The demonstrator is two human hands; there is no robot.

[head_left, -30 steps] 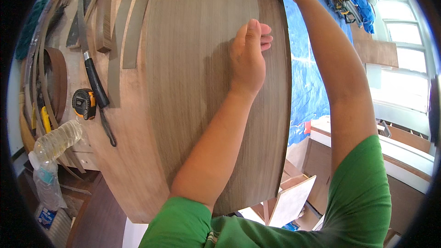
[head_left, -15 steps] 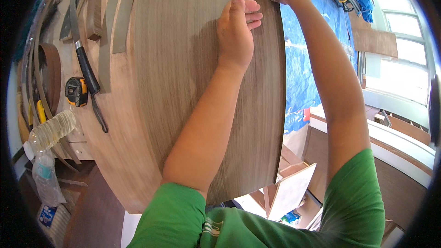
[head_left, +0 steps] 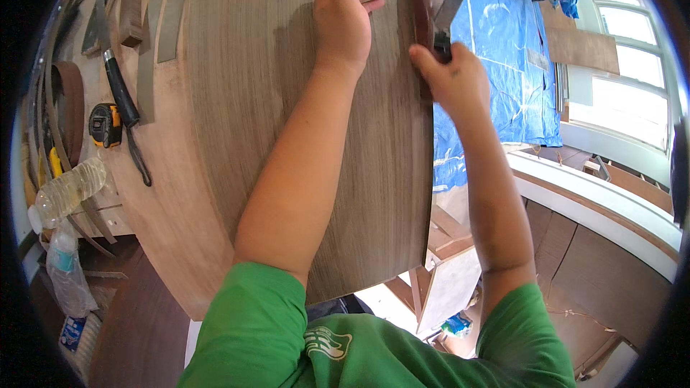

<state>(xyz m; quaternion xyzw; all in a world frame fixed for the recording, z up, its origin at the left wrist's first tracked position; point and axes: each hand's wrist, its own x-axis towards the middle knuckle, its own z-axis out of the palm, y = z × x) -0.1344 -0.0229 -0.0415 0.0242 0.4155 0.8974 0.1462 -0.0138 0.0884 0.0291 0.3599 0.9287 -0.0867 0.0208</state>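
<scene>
My right hand [head_left: 463, 79] is wrapped round the rear part of a brown hand plane [head_left: 425, 14], its flat blade jutting up at a slant. The plane rests along the right long edge of a brown wood-grain panel [head_left: 244, 100]. Over the panel, left of the plane, my left hand [head_left: 343, 25] is empty, thumb up and fingers stretched out to the right. Whether its lower side touches the panel I cannot tell.
Left of the panel, on a pale board [head_left: 165, 172], lie a black-handled tool [head_left: 121, 90], a tape measure [head_left: 106, 126] and thin strips [head_left: 176, 21]. A plastic bottle [head_left: 68, 190] lies beyond. Blue sheeting [head_left: 503, 86] spreads on the right.
My right hand has drawn the plane toward me along the panel's right edge, so more of it shows. My left hand stays outstretched over the panel. The whole view has shifted slightly.
</scene>
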